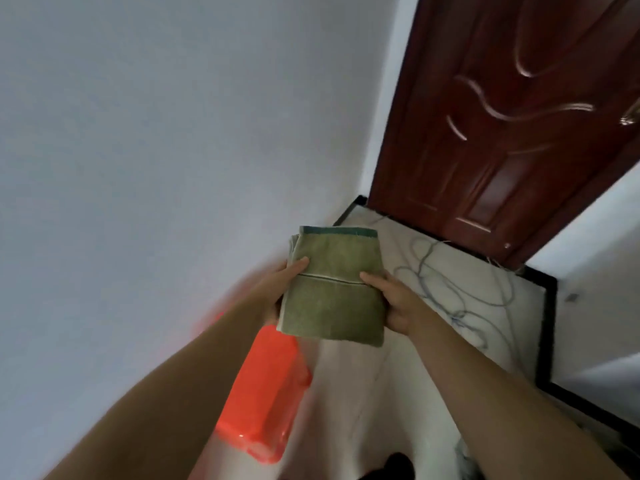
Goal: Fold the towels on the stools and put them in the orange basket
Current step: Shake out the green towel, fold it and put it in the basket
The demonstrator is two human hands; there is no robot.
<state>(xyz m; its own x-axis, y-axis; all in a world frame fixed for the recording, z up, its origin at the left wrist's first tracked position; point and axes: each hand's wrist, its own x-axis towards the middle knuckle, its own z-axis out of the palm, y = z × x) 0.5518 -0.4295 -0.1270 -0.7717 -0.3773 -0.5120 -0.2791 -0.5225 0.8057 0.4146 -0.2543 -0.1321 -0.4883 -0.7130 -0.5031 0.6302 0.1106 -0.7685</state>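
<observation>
Towel [334, 289] folded to a thick green packet, a person carries it in both hands above the floor, just up and to the right of the orange basket [263, 393]. Left hand [277, 289] grips the packet's left edge, thumb pressed flat on top and fingers hidden underneath. Right hand [394, 299] takes the right edge the same way, thumb on top near the pale seam, fingers curled below out of sight. Holding it by both sides keeps the layers stacked and level, so the fold should not spring open on the way down.

Basket sits on the pale floor against the wall [138, 150], below and left of the towel, partly hidden by the left forearm; blur makes it impossible to tell what lies inside. Beyond the towel, away from the basket, a brown door [502, 133] stands shut, with a loose cord [450, 282] trailing over the floor in front of it. No stools show.

Folding looks done for this towel; what remains, by the look of it, is to lower it left into the basket.
</observation>
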